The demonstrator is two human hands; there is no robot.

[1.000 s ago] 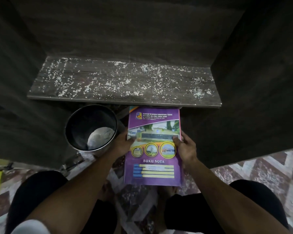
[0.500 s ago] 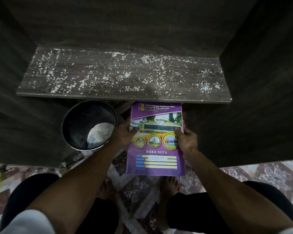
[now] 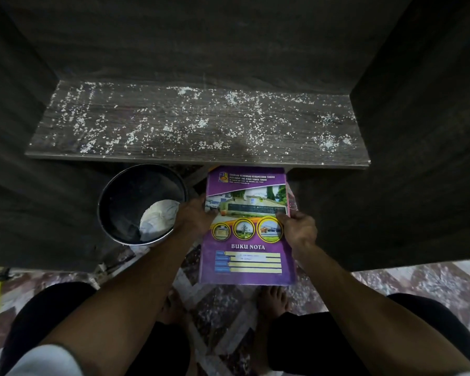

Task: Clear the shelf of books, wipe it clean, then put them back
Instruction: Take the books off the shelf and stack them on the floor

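**A:** What has changed since a second ago?

**B:** The view has drawn closer, so the dark wood-grain shelf board (image 3: 196, 126), speckled with white flakes, looks wider. The thin stack of paper notebooks (image 3: 247, 240), glossy purple cover on top, stays just below its front edge.

**A:** Who holds it?

**B:** The left hand (image 3: 194, 218) grips the left edge and the right hand (image 3: 299, 230) the right. Both thumbs are on the cover; the fingers underneath are hidden.

**A:** How will it handle?

**B:** Probably light, floppy and slick. Gripping both long edges midway should keep it flat.

**A:** Is there room to move?

**B:** Dark side panels (image 3: 418, 131) hem the shelf in, but its top lies open. Beside the left hand, a round metal bucket (image 3: 130, 196) holds a crumpled white cloth (image 3: 159, 219).
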